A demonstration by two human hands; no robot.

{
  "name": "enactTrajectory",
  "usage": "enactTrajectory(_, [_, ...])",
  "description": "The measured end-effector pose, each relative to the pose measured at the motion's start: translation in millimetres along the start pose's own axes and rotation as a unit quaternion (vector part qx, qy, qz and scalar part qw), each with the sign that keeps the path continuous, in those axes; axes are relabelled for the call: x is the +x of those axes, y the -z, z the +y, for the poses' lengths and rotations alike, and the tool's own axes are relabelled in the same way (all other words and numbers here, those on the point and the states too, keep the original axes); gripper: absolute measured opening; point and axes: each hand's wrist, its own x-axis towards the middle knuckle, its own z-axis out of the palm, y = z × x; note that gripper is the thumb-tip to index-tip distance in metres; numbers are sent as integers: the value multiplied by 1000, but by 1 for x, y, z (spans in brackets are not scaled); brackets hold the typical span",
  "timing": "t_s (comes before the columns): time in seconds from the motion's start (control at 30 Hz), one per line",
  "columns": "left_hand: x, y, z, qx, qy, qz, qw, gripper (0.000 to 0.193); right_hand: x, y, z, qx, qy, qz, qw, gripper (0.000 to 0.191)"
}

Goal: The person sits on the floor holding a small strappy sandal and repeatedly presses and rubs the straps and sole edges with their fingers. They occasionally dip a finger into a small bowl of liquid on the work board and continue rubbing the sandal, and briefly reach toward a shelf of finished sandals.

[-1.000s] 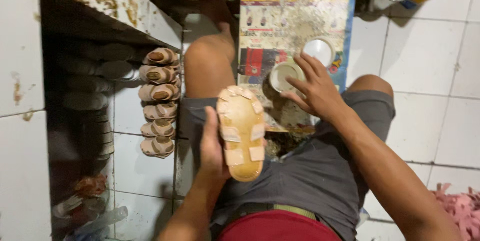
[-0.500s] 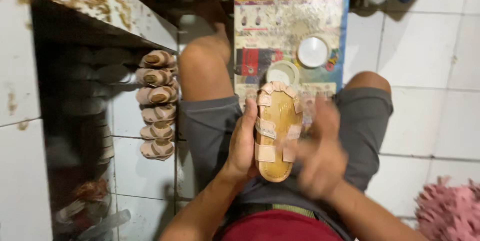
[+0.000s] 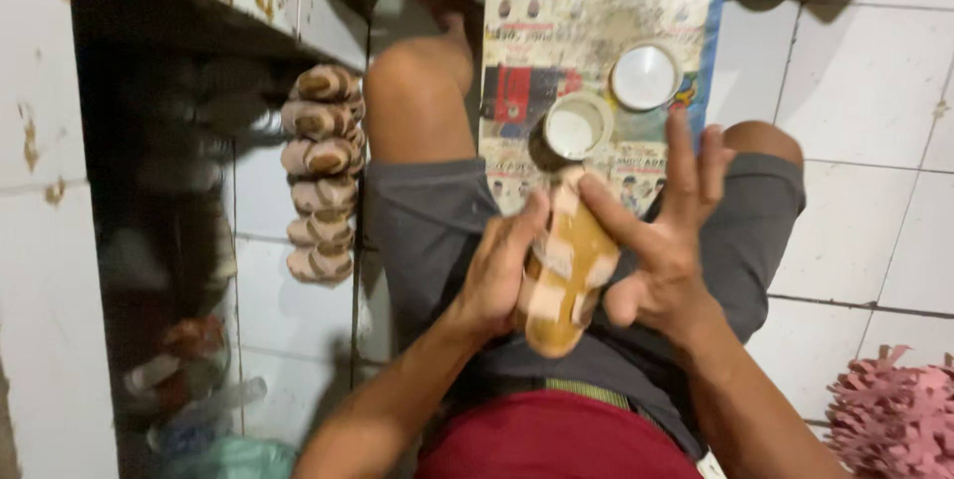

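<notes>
Two hands on one small sandal

Two hands meet over the lap of a seated person in grey shorts [image 3: 437, 231] and a red shirt [image 3: 556, 439]. The left hand [image 3: 497, 275] is wrapped around the side of a tan sandal [image 3: 566, 270], fingers curled onto its edge and thumb up near the toe end. The sandal sits between the knees, just above the shorts, its length running away from the body, pale straps showing across it. The right hand [image 3: 666, 240] rests against the sandal's other side — its forefinger lies along the upper part, while the remaining fingers are spread and lifted, grasping nothing.

Just beyond the sandal's far end, a round open tin [image 3: 576, 128] holding something white stands on a printed sheet [image 3: 596, 12] laid on the tiled floor [image 3: 874, 121]; its round lid [image 3: 644, 77] lies just beside it. To the left, a stacked row of similar sandals [image 3: 320, 171] leans by a dark shelf — well apart from the hands. A pink frilly heap [image 3: 894, 414] shows at the lower right corner.
</notes>
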Motion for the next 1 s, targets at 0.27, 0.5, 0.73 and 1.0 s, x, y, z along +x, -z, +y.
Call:
enactTrajectory(0.27, [-19,18,22,-287,-75,26,955,72,-34,-4,-58,354,-105,-56,928,81])
enactTrajectory(0.5, [-124,4,6,-453,-144,-131,870,76,-28,-24,-116,406,-20,-185,895,156])
enactTrajectory(0.73, [-241,10,-13,-421,-330,-188,824,81,-47,-17,-229,369,44,-255,893,157])
enactTrajectory(1.0, [-335,22,-20,-308,-528,18,791,65,-67,-20,-332,450,102,-367,808,146])
